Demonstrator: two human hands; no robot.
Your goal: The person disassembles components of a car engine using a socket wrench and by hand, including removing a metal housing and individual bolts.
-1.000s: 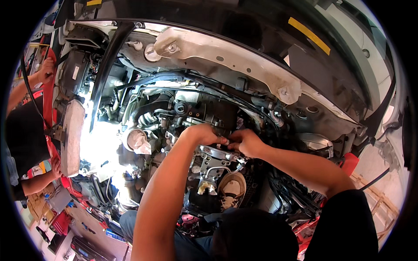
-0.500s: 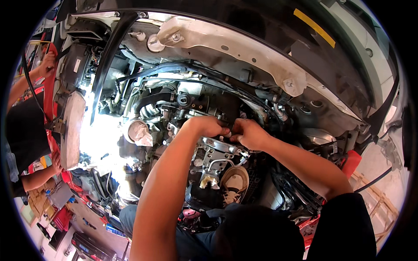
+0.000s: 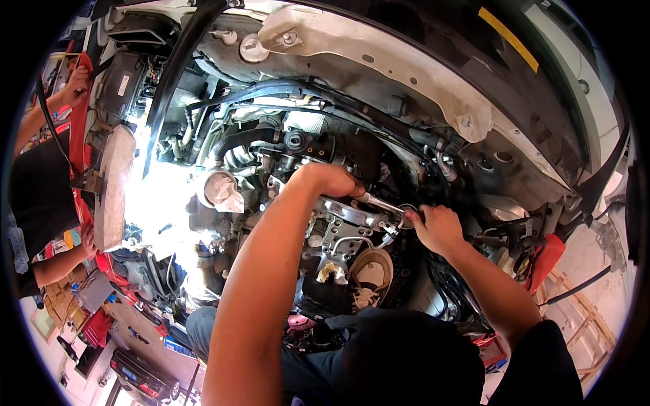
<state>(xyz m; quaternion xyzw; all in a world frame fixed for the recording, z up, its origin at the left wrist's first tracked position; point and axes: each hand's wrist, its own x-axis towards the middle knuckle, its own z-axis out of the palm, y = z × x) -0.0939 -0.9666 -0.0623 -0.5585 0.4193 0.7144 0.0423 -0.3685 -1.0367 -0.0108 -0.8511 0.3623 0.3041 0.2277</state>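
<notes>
The left hand [image 3: 332,181] is closed around the handle end of a silver wrench [image 3: 380,203]. The right hand [image 3: 437,227] pinches the wrench's head against a metal bracket [image 3: 342,216], just above a tan shoe [image 3: 369,274].

A narrow yellow label strip [image 3: 508,38] lies slantwise on the dark panel at the far right. A small white rectangular label [image 3: 123,84] sits on the black box at the far left. No screens or packages show.
</notes>
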